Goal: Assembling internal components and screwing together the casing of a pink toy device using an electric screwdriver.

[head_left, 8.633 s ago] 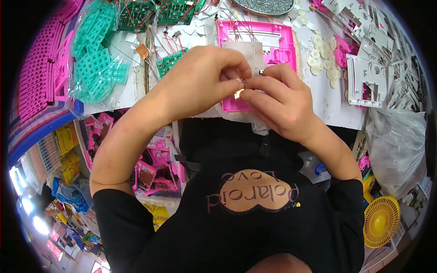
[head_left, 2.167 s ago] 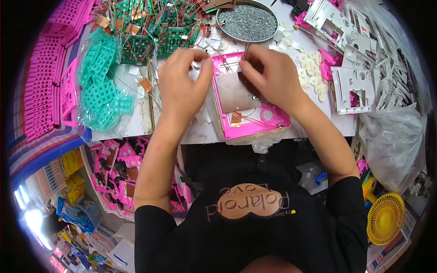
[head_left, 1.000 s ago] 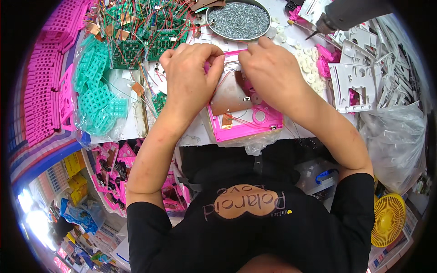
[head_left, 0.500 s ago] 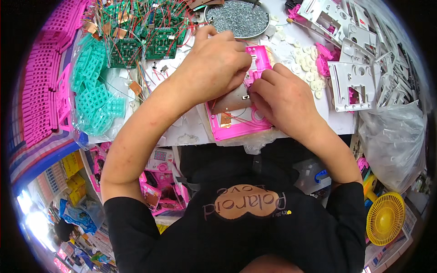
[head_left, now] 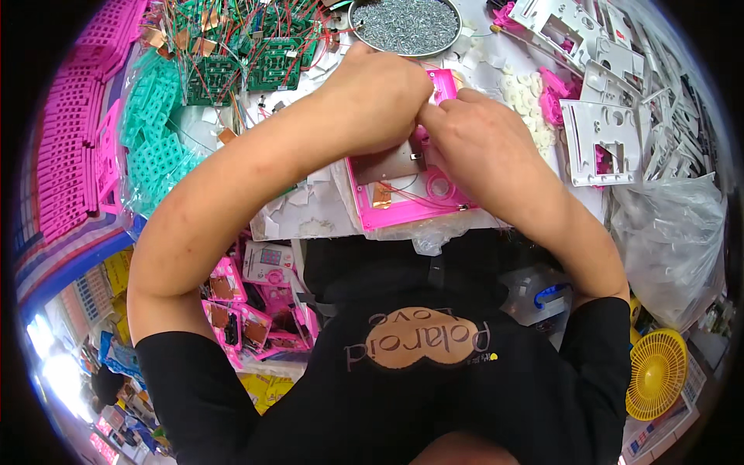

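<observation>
A pink plastic toy housing [head_left: 391,217] lies at the table's front edge, with a brown circuit board [head_left: 387,165], a copper-coloured piece [head_left: 381,195] and thin red wires inside. Over its upper part my left hand [head_left: 380,97] is closed, its knuckles up and its fingertips hidden. My right hand [head_left: 484,143] comes in from the other side, closed too, its thumb and forefinger meeting the left hand's fingers just above the housing. Whatever they pinch between them is hidden behind the hands.
Behind my hands stands a round metal dish of screws [head_left: 407,27]. Green circuit boards with wires [head_left: 275,66] and teal button pads [head_left: 155,155] lie left. White round buttons [head_left: 523,101] and white plastic panels [head_left: 601,139] lie right. A box below holds pink housings [head_left: 271,310].
My left hand has moved right and turned over further, its elbow swinging out left. My right hand has shifted slightly up and left, so the two hands now meet.
</observation>
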Available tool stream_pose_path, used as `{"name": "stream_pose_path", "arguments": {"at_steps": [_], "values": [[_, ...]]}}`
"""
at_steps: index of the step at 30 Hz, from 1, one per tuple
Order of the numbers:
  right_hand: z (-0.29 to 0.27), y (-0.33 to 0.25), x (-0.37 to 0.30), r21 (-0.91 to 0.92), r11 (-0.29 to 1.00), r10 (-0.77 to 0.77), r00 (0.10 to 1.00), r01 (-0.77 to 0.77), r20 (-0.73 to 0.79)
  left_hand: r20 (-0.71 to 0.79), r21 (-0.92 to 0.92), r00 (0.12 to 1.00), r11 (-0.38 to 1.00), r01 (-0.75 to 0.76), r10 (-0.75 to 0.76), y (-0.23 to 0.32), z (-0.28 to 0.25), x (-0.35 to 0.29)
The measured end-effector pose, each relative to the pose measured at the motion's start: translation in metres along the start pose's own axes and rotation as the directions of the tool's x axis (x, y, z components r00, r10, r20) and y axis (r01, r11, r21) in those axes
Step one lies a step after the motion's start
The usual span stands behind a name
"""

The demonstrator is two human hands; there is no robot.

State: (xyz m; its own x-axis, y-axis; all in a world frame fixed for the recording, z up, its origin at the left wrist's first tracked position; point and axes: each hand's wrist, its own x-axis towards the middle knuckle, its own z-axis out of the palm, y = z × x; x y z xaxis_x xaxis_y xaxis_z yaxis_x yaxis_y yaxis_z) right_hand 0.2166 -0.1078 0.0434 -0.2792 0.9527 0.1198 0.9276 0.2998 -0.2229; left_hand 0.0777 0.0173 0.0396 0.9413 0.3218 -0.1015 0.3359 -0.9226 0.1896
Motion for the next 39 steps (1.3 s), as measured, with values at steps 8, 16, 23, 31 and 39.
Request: {"name": "stream_pose_path", "arguments": {"at_steps": [8,16,23,31,39], "values": [[0.028,0.03,0.001,0.262,0.962,0.014,0.95,0.072,-0.313,0.038,-0.213,0.995,0.972,0.099,-0.093,-0.011,-0.003,0.013],[0.046,0.035,0.002,0.387,0.922,0.138,0.953,-0.024,-0.271,0.065,-0.248,0.996,0.965,0.08,-0.066,-0.02,-0.004,0.011],[0.034,0.032,0.004,0.231,0.973,0.031,0.971,0.026,-0.239,-0.048,-0.182,0.998,0.983,0.036,-0.046,-0.017,0.006,0.007],[0.02,0.015,-0.012,-0.03,0.982,-0.188,0.97,0.186,-0.153,-0.082,-0.048,0.995,0.997,-0.065,0.061,-0.019,0.011,0.004],[0.035,-0.002,-0.017,0.034,0.998,-0.037,0.966,0.048,-0.256,-0.038,0.006,0.979,0.98,-0.199,0.199,-0.024,0.008,0.003]]}}
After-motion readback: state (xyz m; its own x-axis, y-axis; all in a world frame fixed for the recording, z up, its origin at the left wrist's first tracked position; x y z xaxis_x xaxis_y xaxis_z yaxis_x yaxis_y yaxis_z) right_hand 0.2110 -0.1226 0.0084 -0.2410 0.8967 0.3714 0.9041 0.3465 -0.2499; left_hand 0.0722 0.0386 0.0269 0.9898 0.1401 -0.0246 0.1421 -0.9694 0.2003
